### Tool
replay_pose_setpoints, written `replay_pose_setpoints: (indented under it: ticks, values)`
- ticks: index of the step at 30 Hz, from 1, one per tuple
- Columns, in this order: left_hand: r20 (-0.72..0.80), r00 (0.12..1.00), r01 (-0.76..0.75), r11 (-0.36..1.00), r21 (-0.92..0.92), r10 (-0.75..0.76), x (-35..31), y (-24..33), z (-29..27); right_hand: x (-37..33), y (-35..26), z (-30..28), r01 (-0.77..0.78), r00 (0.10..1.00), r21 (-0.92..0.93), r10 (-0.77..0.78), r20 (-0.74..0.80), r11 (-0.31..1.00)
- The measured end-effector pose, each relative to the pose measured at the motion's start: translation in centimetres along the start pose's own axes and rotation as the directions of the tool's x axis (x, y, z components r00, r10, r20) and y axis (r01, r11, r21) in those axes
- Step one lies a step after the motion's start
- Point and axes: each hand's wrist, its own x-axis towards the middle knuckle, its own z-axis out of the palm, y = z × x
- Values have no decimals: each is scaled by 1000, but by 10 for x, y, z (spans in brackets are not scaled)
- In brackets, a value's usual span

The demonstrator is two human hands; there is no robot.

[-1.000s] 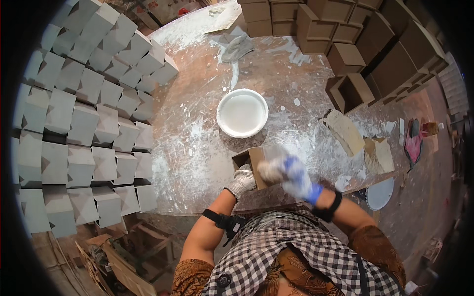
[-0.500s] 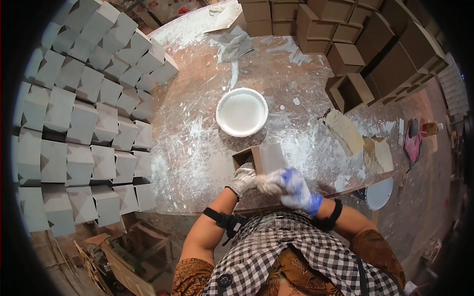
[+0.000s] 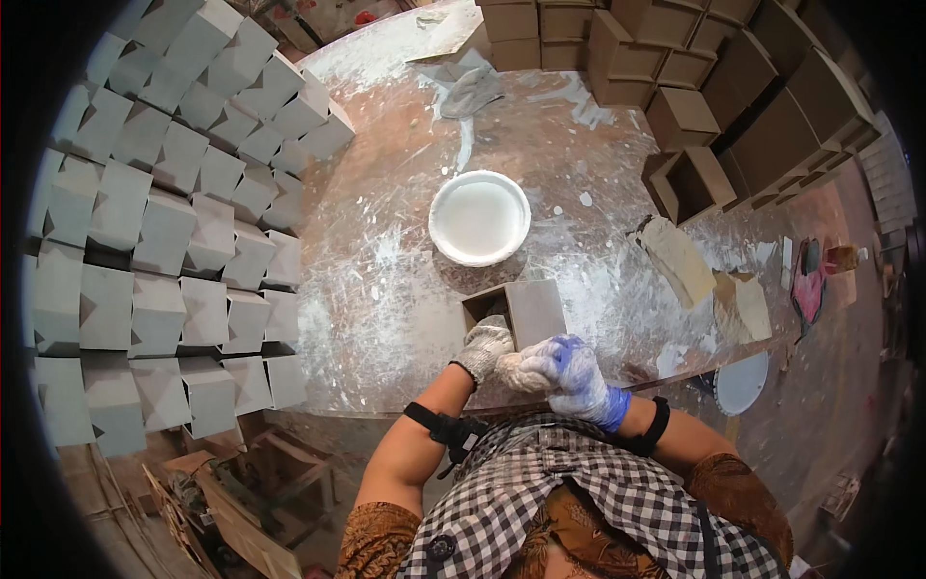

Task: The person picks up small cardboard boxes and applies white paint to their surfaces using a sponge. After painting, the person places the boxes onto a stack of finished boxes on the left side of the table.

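Note:
A small brown open box (image 3: 526, 307) lies on its side near the front edge of the paint-splashed table (image 3: 405, 289). My left hand (image 3: 485, 344), in a grey-white glove, grips the box's near left corner. My right hand (image 3: 577, 376), in a blue glove smeared with white, is closed around a pale wad or cloth (image 3: 526, 367) pressed at the box's near edge. A white bowl of white liquid (image 3: 479, 217) stands just beyond the box.
Several grey-white coated boxes (image 3: 164, 241) are stacked along the left. Several bare brown boxes (image 3: 694, 87) fill the back right. Flat brown pieces (image 3: 675, 259) lie on the right of the table, a grey rag (image 3: 473, 87) at the back, a white lid (image 3: 741, 381) below the edge.
My right hand has slid from the box's top face down to its near edge, close to my left hand. The box and bowl have stayed put.

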Motion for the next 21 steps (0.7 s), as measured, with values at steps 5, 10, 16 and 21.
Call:
replay_pose_setpoints:
  ticks: [5, 10, 16, 21]
  values:
    - [-4, 998, 59, 984, 166, -59, -10, 18, -14, 52, -10, -11, -44, 996, -723, -22, -82, 690]
    - [-344, 938, 17, 998, -56, -36, -7, 20, -5, 101, 7, -31, -61, 995, -782, -23, -96, 621]
    - [-255, 964, -60, 996, 70, 76, 3, 17, -5, 81, -40, -13, 76, 932, -922, 302, 201, 381]
    - [-306, 944, -108, 992, 61, 121, -16, 23, -14, 15, -76, -8, 177, 866, -864, 342, 364, 472]
